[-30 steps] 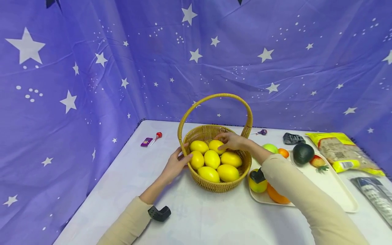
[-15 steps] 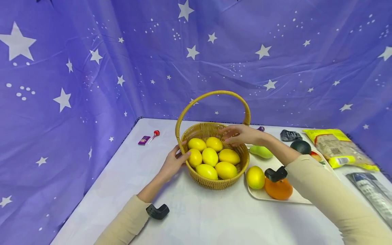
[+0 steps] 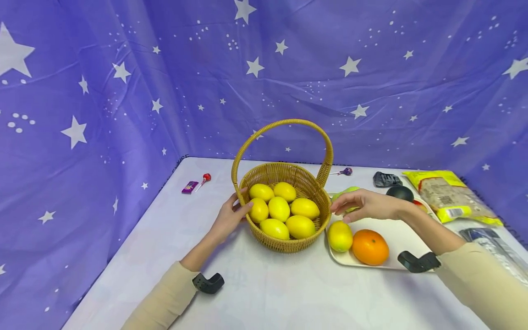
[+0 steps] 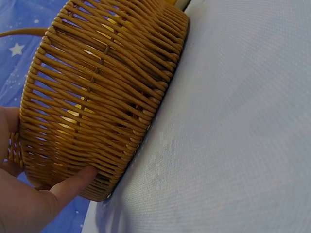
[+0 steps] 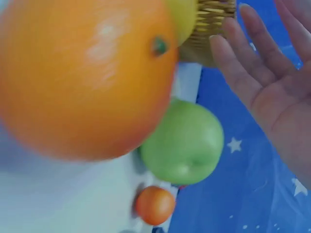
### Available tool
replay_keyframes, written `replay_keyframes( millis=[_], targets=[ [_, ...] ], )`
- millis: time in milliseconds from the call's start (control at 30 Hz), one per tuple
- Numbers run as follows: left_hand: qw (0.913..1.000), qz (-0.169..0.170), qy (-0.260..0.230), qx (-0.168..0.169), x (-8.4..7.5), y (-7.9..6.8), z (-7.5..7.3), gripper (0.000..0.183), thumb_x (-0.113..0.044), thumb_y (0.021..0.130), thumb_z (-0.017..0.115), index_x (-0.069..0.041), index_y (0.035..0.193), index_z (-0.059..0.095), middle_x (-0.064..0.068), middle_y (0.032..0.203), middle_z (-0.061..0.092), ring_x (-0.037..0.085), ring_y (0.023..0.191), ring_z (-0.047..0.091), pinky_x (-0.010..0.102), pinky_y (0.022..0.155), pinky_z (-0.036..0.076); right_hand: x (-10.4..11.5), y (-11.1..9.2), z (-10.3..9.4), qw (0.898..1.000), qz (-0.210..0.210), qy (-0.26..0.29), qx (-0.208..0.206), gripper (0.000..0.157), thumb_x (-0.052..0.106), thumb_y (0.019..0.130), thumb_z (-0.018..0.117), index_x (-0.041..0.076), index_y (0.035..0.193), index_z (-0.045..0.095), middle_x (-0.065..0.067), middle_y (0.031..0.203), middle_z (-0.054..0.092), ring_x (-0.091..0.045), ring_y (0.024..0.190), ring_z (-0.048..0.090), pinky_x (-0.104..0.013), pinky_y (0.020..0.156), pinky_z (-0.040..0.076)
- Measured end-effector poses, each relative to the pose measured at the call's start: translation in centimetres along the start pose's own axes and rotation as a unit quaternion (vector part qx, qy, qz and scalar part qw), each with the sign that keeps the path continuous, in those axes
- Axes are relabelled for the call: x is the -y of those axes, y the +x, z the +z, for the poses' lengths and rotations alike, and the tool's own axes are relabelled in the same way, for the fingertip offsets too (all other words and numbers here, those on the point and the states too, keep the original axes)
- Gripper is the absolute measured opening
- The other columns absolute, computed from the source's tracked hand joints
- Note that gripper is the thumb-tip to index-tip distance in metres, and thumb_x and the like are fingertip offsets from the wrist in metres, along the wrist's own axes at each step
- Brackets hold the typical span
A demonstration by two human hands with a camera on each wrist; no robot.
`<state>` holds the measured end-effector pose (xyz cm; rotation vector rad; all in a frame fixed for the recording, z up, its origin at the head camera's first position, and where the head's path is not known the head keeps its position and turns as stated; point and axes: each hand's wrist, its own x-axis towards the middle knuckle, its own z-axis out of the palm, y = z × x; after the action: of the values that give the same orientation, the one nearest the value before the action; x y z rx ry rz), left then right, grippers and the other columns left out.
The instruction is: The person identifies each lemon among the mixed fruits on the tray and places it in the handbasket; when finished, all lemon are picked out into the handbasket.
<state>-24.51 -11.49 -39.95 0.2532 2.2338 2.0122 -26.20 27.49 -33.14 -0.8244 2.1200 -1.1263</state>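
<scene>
A wicker basket (image 3: 284, 245) with a tall arched handle holds several lemons (image 3: 279, 209). My left hand (image 3: 228, 220) grips its left side by the foot of the handle, the thumb at the rim; in the left wrist view one digit presses the woven wall (image 4: 107, 97). To the right of the basket, my right hand (image 3: 365, 205) hovers over the near left part of a cream tray (image 3: 406, 233), fingers relaxed and holding nothing. Below it lie a yellow fruit (image 3: 340, 236) and an orange (image 3: 370, 247). A green apple (image 5: 183, 143) shows in the right wrist view.
A dark green fruit (image 3: 400, 193) lies at the tray's back. Beyond are a black packet (image 3: 387, 179), a yellow bag (image 3: 451, 197) and a grey package (image 3: 491, 243). A red lollipop (image 3: 206, 177) and purple candy (image 3: 189, 187) lie left, a purple lollipop (image 3: 346, 171) behind.
My right hand has let go of a lemon in the basket, risen out and moved right over the tray. The left hand keeps its grip on the basket. The head view has shifted slightly.
</scene>
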Motion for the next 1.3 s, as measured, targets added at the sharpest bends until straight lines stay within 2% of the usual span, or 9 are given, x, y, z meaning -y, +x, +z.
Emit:
replay_keyframes(
  millis=[100,200,400,500,633,767,867,1100,1300],
  targets=[
    [0.9999,0.008,0.003,-0.008,0.7,0.3,0.0,0.059,-0.018,0.100,0.057,-0.007,0.151,0.030,0.023,0.152,0.029,0.037,0.133,0.039,0.040,0.090,0.054,-0.9,-0.4,0.2,1.000,-0.009,0.007,0.029,0.040,0.009,0.093,0.064,-0.007,0.128,0.054,-0.027,0.129,0.053,-0.045,0.122,0.046,-0.027,0.095,0.049],
    [0.9998,0.016,0.008,-0.010,1.0,0.4,0.0,0.058,-0.019,0.100,0.057,-0.008,0.151,0.031,0.023,0.152,0.030,0.037,0.133,0.040,0.040,0.090,0.054,-1.5,-0.4,0.4,0.998,-0.025,0.006,0.054,0.040,0.006,0.093,0.065,-0.008,0.128,0.054,-0.027,0.129,0.053,-0.039,0.124,0.047,-0.030,0.098,0.048],
    [0.9998,0.018,0.005,-0.010,1.1,0.4,0.1,0.057,-0.019,0.100,0.057,-0.008,0.150,0.032,0.024,0.151,0.031,0.037,0.131,0.042,0.040,0.089,0.054,-2.2,0.1,0.9,0.997,-0.025,-0.040,0.068,0.038,0.010,0.088,0.071,0.001,0.124,0.061,-0.016,0.129,0.057,-0.009,0.123,0.048,-0.055,0.104,0.039],
    [0.9999,0.014,0.001,-0.010,1.1,0.3,0.1,0.057,-0.019,0.099,0.057,-0.008,0.150,0.033,0.024,0.151,0.031,0.037,0.131,0.042,0.040,0.089,0.054,-2.2,0.4,1.1,0.995,-0.014,-0.068,0.067,0.038,0.013,0.085,0.075,0.006,0.120,0.064,-0.010,0.126,0.059,-0.008,0.120,0.048,-0.060,0.102,0.039],
    [0.9999,0.012,-0.004,-0.008,1.2,0.4,0.1,0.057,-0.019,0.099,0.057,-0.008,0.150,0.033,0.024,0.151,0.032,0.037,0.131,0.042,0.040,0.089,0.054,-2.1,0.7,1.3,0.992,-0.006,-0.106,0.067,0.038,0.019,0.083,0.077,0.010,0.118,0.065,-0.006,0.123,0.060,-0.016,0.116,0.049,-0.050,0.096,0.046],
    [0.9998,0.018,-0.005,-0.009,1.2,0.4,0.1,0.057,-0.018,0.099,0.057,-0.008,0.150,0.033,0.024,0.150,0.032,0.037,0.131,0.042,0.041,0.089,0.054,-2.0,1.0,1.1,0.991,-0.004,-0.122,0.058,0.038,0.020,0.083,0.078,0.010,0.117,0.066,-0.004,0.119,0.061,-0.022,0.106,0.050,-0.041,0.091,0.046],
    [0.9997,0.020,-0.004,-0.011,1.2,0.5,0.1,0.057,-0.019,0.099,0.058,-0.008,0.149,0.033,0.024,0.150,0.033,0.037,0.130,0.043,0.041,0.089,0.054,-2.1,1.1,0.8,0.992,-0.001,-0.119,0.046,0.036,0.019,0.084,0.077,0.008,0.117,0.066,-0.004,0.116,0.062,-0.024,0.102,0.049,-0.040,0.090,0.044],
    [0.9998,0.016,0.001,-0.014,1.1,0.4,0.1,0.057,-0.020,0.099,0.058,-0.008,0.150,0.033,0.025,0.149,0.034,0.036,0.130,0.044,0.043,0.090,0.054,-2.6,1.3,0.4,0.992,0.037,-0.119,0.036,0.040,0.020,0.083,0.077,0.008,0.119,0.064,-0.004,0.119,0.059,-0.026,0.107,0.047,-0.044,0.094,0.041],
    [0.9998,0.017,0.003,-0.013,1.1,0.4,0.2,0.058,-0.020,0.100,0.057,-0.008,0.150,0.032,0.025,0.149,0.034,0.037,0.130,0.043,0.043,0.090,0.054,-2.5,0.7,0.0,0.992,0.036,-0.122,0.013,0.044,0.022,0.081,0.080,0.008,0.120,0.064,-0.005,0.120,0.058,-0.026,0.103,0.047,-0.033,0.087,0.045]
  ],
)
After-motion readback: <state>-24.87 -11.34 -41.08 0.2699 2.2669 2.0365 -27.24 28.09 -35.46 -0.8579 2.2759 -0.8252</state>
